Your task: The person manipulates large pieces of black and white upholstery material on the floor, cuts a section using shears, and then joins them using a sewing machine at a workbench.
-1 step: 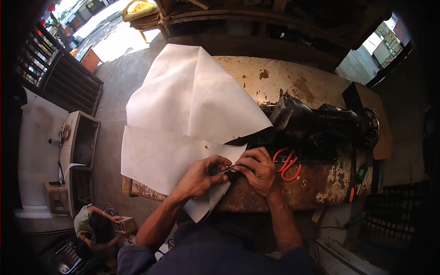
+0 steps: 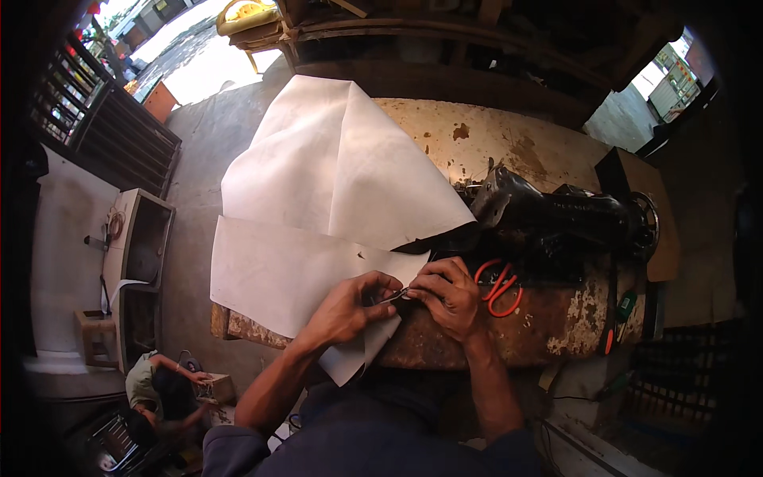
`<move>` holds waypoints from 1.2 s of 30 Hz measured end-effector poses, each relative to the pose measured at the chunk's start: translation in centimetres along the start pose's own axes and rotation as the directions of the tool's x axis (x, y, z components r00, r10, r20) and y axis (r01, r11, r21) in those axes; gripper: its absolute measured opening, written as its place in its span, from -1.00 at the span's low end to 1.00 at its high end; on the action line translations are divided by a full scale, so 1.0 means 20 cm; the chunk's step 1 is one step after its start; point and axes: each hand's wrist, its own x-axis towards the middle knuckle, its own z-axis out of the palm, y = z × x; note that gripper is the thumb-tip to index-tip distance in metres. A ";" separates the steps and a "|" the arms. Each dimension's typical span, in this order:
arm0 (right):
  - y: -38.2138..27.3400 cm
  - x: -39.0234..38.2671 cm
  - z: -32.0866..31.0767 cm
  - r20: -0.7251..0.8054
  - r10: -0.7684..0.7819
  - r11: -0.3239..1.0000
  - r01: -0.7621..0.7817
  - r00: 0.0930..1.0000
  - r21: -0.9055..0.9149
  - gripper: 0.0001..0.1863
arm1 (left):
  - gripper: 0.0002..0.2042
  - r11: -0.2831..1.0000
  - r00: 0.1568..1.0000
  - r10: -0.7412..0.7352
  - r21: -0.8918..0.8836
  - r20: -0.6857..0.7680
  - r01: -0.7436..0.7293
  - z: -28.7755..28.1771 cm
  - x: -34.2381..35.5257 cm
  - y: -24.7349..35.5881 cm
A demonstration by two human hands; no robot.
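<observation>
Our left hand (image 2: 346,312) is pinching a small, thin, shiny thing that looks like metal (image 2: 392,296) with its thumb and first finger, and our right hand (image 2: 447,296) is pinching tight at the other end. Our fingers are hiding too much of it for us to tell its kind. It is sitting between our hands, by the near right part of the big, smooth, white sheet (image 2: 290,179). That sheet is lying over the worn brown bench (image 2: 509,340), beside the black metal sewing machine (image 2: 556,213). We are guessing the small job is only partly done, as both hands are gripping; how much is left is hiding from us. Our arms are reaching up from below, wrists bending inward.
</observation>
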 end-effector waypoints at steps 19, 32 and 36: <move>-0.03 0.02 0.01 0.015 -0.044 0.997 0.045 0.999 -0.061 -0.77 | -0.72 0.992 0.967 -0.043 0.104 -0.250 0.071 0.08 -0.06 -0.01; -0.02 0.03 0.01 0.010 -0.052 0.996 0.053 0.999 -0.078 -0.80 | -0.70 0.987 0.950 -0.075 0.110 -0.304 0.113 0.10 -0.05 -0.01; -0.01 0.02 0.01 0.007 -0.055 0.995 0.055 0.998 -0.083 -0.80 | -0.72 0.982 0.943 -0.017 0.172 -0.333 0.079 0.11 -0.05 -0.01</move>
